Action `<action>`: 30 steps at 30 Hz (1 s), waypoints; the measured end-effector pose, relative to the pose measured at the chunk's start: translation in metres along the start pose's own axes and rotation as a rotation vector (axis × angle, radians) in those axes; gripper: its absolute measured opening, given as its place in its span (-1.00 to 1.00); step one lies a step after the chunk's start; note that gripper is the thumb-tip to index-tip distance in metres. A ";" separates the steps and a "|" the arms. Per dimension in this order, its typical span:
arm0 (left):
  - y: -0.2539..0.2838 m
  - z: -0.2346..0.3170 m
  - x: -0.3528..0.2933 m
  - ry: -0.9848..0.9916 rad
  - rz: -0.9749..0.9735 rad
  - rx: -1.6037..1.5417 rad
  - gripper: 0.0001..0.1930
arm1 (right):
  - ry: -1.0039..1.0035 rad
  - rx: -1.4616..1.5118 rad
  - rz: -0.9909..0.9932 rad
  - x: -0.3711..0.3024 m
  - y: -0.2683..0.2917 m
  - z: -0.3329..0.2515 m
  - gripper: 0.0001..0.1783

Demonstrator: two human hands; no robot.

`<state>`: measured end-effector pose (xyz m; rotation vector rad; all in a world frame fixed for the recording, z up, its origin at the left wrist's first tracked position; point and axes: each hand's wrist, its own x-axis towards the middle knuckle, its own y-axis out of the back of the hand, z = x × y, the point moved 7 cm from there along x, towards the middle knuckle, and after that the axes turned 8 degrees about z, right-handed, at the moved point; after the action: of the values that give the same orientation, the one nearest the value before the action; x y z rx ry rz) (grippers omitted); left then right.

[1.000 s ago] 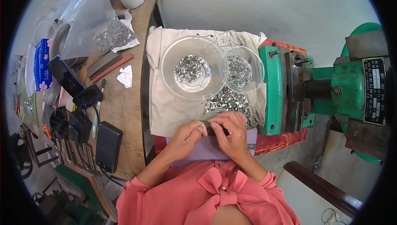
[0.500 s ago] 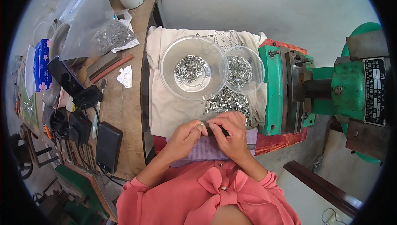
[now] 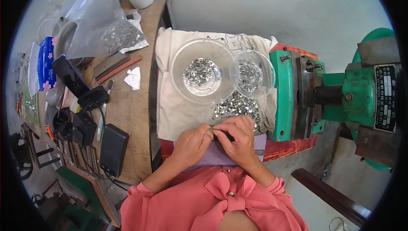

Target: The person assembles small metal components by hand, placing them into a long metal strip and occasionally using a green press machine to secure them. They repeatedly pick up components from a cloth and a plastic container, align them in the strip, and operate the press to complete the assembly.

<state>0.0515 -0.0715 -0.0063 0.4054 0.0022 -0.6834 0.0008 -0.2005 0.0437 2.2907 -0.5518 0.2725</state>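
Note:
My left hand (image 3: 193, 144) and my right hand (image 3: 238, 137) meet fingertip to fingertip over the near edge of the cloth. Both are closed in a pinch, and what lies between the fingertips is too small and covered to name. Just beyond my right hand spreads a pile of small shiny metal pieces (image 3: 240, 107) on the beige cloth (image 3: 178, 118). Behind it stands a large clear plastic tub (image 3: 178, 88) with similar metal pieces (image 3: 199, 73) inside. A smaller clear tub (image 3: 267, 74) touches its right side and holds thin, longish metal parts (image 3: 250, 77).
A green machine press (image 3: 282, 99) stands close on the right. On the left, a wooden table (image 3: 131, 103) carries a black power bank (image 3: 114, 148), a phone (image 3: 68, 76) on a stand, cables, flat bars (image 3: 117, 69) and a plastic bag of metal pieces (image 3: 123, 35). A purple mat (image 3: 216, 154) lies below my hands.
The fingertips of both hands have come closer together, and my left hand has turned slightly so its back shows more. The whole view has shifted a little; the tubs and pile look unchanged.

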 end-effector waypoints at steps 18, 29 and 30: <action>-0.003 0.009 -0.004 -0.043 0.089 0.075 -0.81 | 0.088 -0.092 0.025 0.000 0.000 -0.008 -0.82; -0.006 0.021 -0.003 -0.083 0.087 0.051 -0.83 | -0.308 0.199 -0.016 -0.009 -0.001 0.022 -0.91; -0.007 0.021 -0.004 -0.082 0.096 0.051 -0.83 | -0.205 0.113 0.014 -0.007 0.003 0.014 -0.90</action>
<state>0.0419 -0.0816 0.0112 0.4237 -0.1123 -0.6054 -0.0066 -0.2099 0.0337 2.4409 -0.6704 0.0772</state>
